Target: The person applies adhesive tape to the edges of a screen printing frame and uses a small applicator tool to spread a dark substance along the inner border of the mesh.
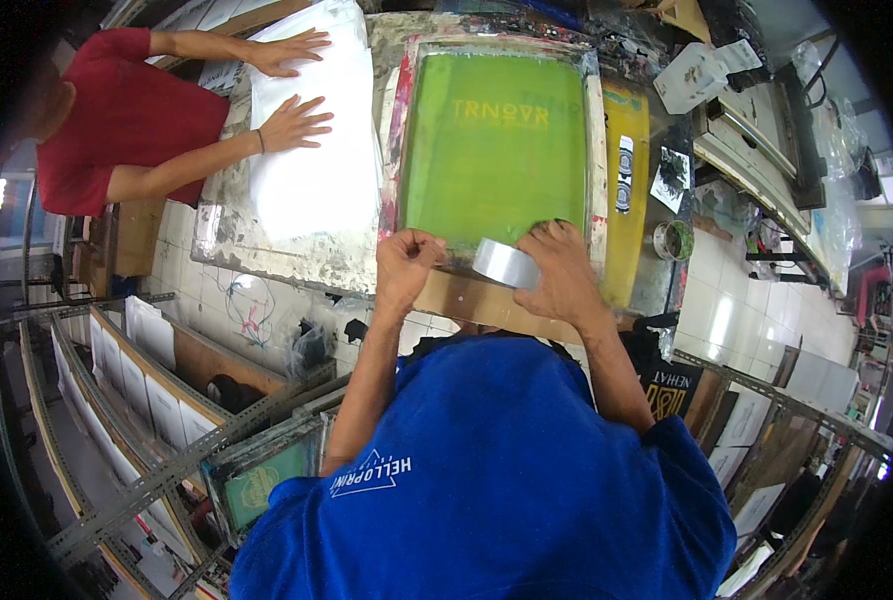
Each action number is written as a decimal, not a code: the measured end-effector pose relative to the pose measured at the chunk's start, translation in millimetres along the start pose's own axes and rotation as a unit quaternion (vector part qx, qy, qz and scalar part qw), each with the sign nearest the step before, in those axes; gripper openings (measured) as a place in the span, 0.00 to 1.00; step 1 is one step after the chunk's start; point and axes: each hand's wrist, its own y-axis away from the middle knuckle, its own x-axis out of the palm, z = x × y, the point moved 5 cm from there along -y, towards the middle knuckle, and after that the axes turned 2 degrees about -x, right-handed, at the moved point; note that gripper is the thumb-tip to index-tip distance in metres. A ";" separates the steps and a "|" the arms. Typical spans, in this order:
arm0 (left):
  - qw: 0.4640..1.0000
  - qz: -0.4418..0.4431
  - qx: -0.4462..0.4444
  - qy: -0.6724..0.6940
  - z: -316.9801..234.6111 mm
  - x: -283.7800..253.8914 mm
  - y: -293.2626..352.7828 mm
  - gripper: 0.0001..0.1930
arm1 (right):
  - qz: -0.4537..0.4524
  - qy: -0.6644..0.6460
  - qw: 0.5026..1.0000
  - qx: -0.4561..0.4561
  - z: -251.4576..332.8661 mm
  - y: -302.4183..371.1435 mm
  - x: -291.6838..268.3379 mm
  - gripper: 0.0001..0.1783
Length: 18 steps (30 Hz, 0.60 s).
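Note:
A roll of silver-grey tape (pixel 505 264) is gripped in my right hand (pixel 564 272), at the near edge of a screen-printing frame (pixel 596 150). My left hand (pixel 407 265) is at the frame's near left corner, thumb and fingers pinched together. What lies between those fingertips is too small to make out, and I cannot tell whether a strip of tape runs between my hands. Stretched in the frame is a green mesh (pixel 497 190) with yellowish lettering toward its far side. Both my forearms reach in from the blue shirt (pixel 497 450).
At the left, a person in a red shirt (pixel 147 110) presses both hands flat on white sheets (pixel 317 190). Right of the frame lie a yellow screen (pixel 627 235) and a round tape roll (pixel 673 240). Racks with boards (pixel 157 390) stand at the lower left.

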 end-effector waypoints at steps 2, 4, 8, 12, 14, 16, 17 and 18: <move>0.999 -0.025 0.011 -0.027 -5.9 -3.4 -2.2 0.07 | -0.004 -0.025 1.000 0.008 -6.8 -7.0 7.6 0.28; 0.998 -0.050 0.009 -0.043 -6.3 -10.1 -3.9 0.07 | 0.005 -0.036 0.999 0.021 -7.8 -7.5 11.4 0.29; 0.996 -0.090 0.017 -0.012 12.8 -24.2 -8.5 0.08 | 0.034 0.007 0.999 0.040 -16.8 5.8 -1.3 0.31; 0.990 -0.120 -0.029 0.066 30.6 -60.0 -14.3 0.09 | 0.036 0.038 0.992 0.113 -83.1 63.1 -29.5 0.30; 0.992 -0.120 -0.034 0.010 32.2 -68.3 -15.2 0.10 | 0.056 0.052 0.986 0.150 -106.5 84.7 -43.8 0.31; 0.994 -0.106 -0.039 0.003 42.3 -63.5 -15.8 0.10 | 0.082 -0.030 0.982 0.170 -109.6 87.7 -45.4 0.29; 0.992 -0.119 -0.037 0.012 47.1 -63.9 -14.5 0.10 | 0.095 -0.071 0.977 0.179 -111.1 89.1 -45.7 0.29; 0.992 -0.120 -0.042 0.008 50.7 -64.8 -15.1 0.10 | 0.052 -0.159 0.963 0.213 -116.7 92.6 -45.8 0.27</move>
